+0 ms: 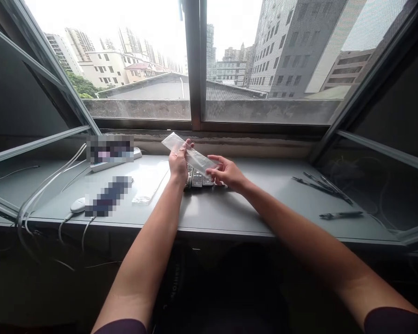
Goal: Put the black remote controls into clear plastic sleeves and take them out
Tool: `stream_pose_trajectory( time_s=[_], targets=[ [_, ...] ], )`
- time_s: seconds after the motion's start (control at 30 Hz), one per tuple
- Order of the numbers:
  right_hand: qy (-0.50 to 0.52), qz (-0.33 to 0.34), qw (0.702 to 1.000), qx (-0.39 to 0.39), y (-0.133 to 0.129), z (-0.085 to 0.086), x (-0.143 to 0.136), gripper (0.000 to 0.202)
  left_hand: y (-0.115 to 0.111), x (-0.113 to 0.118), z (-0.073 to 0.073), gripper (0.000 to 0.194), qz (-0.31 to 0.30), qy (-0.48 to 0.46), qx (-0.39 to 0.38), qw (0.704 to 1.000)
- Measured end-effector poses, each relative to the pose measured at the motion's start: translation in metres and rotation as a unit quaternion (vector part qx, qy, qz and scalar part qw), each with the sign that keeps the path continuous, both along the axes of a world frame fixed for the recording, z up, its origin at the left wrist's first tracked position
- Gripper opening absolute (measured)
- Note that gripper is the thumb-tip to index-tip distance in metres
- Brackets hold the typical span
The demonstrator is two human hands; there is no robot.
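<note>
A long, clear plastic sleeve (198, 160) is held up at a slant above the grey desk. My left hand (179, 162) grips it near its upper left end, with the thumb across it. At the lower right end, the fingers of my right hand (226, 172) pinch the sleeve. Behind and below the hands, several dark remote controls (197, 179) lie side by side on the desk, partly hidden by the hands. More clear plastic sleeves (149, 185) lie flat to the left of my left forearm.
A white power strip (116, 160) and a blurred-out dark object (107, 197) are at the left, with a white charger (78, 205) and cables. Several pens (322, 185) and one separate pen (341, 215) lie on the right of the desk (226, 213). Windows stand behind.
</note>
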State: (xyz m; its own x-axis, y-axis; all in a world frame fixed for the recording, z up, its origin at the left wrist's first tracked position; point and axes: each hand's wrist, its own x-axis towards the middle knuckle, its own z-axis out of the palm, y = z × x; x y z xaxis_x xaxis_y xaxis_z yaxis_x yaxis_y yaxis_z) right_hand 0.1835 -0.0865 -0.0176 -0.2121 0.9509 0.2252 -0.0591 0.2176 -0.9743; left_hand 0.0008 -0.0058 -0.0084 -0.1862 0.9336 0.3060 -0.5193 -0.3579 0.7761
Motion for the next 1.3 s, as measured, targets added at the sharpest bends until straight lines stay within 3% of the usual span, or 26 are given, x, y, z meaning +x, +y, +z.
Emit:
stream_pose_trajectory(
  time_s=[0.07, 0.17, 0.27, 0.33, 0.43, 0.57, 0.67, 0.83, 1.0, 1.13, 1.3],
  targets=[
    [0.013, -0.039, 0.999, 0.013, 0.0, -0.002, 0.003, 0.076, -0.002, -0.003, 0.0, 0.029, -0.009, -0.014, -0.007, 1.0],
    [0.029, -0.07, 0.997, 0.019, 0.003, -0.003, 0.008, 0.075, -0.009, -0.002, -0.001, 0.036, -0.077, -0.007, -0.025, 0.997],
    [0.036, -0.082, 0.996, 0.025, 0.006, -0.004, 0.011, 0.079, -0.016, 0.002, -0.001, 0.038, -0.133, 0.047, -0.041, 0.989],
    [0.025, -0.099, 0.994, 0.04, 0.009, -0.005, 0.012, 0.078, -0.018, 0.003, -0.001, 0.036, -0.14, 0.087, -0.048, 0.985],
    [-0.022, -0.146, 0.984, 0.097, 0.013, -0.009, 0.015, 0.067, -0.013, 0.002, -0.004, 0.033, -0.087, 0.101, -0.073, 0.988],
    [-0.111, -0.192, 0.949, 0.225, 0.012, -0.01, 0.018, 0.038, -0.001, -0.003, -0.01, 0.029, 0.011, 0.075, -0.124, 0.989],
    [-0.179, -0.172, 0.916, 0.315, 0.006, -0.007, 0.017, 0.03, 0.005, -0.005, -0.014, 0.024, 0.041, 0.07, -0.13, 0.988],
    [-0.239, -0.156, 0.883, 0.373, 0.006, -0.009, 0.015, 0.034, 0.005, -0.003, -0.016, 0.027, 0.038, 0.074, -0.122, 0.989],
    [-0.262, -0.124, 0.889, 0.354, 0.015, -0.017, 0.018, 0.029, 0.001, -0.002, -0.015, 0.035, -0.01, 0.093, -0.116, 0.989],
    [-0.284, -0.079, 0.889, 0.351, 0.011, -0.011, 0.018, 0.028, -0.002, -0.001, -0.013, 0.04, -0.036, 0.104, -0.098, 0.989],
    [-0.262, -0.064, 0.899, 0.345, 0.0, -0.002, 0.015, 0.053, -0.005, 0.002, -0.01, 0.048, -0.015, 0.102, -0.105, 0.989]
  ],
)
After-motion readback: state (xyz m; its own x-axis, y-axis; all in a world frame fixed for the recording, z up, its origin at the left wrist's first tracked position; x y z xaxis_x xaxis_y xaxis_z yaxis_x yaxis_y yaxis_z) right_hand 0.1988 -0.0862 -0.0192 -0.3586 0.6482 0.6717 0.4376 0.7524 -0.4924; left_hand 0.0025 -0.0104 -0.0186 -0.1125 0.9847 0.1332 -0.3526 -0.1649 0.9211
